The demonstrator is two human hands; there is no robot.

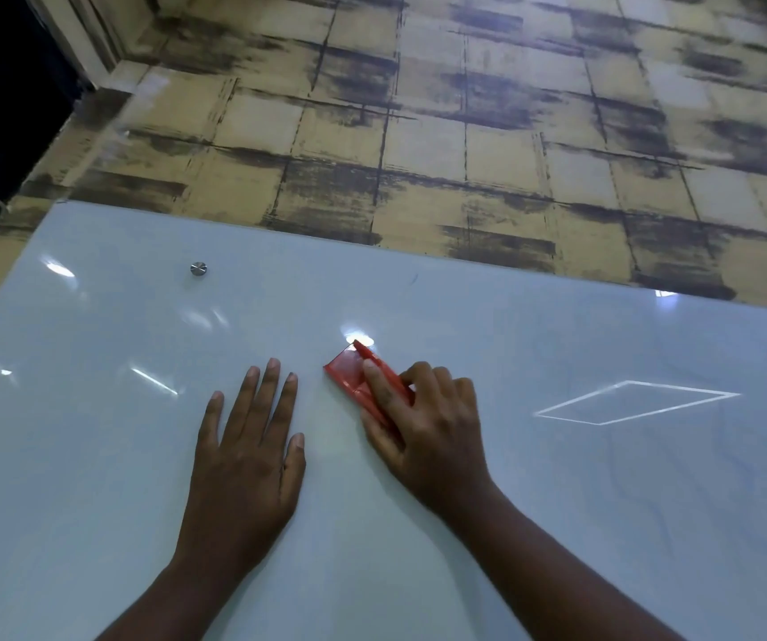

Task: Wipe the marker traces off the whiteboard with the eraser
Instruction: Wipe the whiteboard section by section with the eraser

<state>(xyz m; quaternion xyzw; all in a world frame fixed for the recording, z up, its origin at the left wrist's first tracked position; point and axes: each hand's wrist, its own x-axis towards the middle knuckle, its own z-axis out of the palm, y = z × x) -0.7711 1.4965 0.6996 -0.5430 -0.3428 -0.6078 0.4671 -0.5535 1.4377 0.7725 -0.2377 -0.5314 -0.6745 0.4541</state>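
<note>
Right hand [423, 423] round eraser [349, 373], seemingly

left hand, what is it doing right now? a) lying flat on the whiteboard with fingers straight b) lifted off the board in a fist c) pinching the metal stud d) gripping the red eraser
a: the left hand lies palm down on the whiteboard with straight, spread fingers and holds nothing, while the right hand grips the eraser.
</note>
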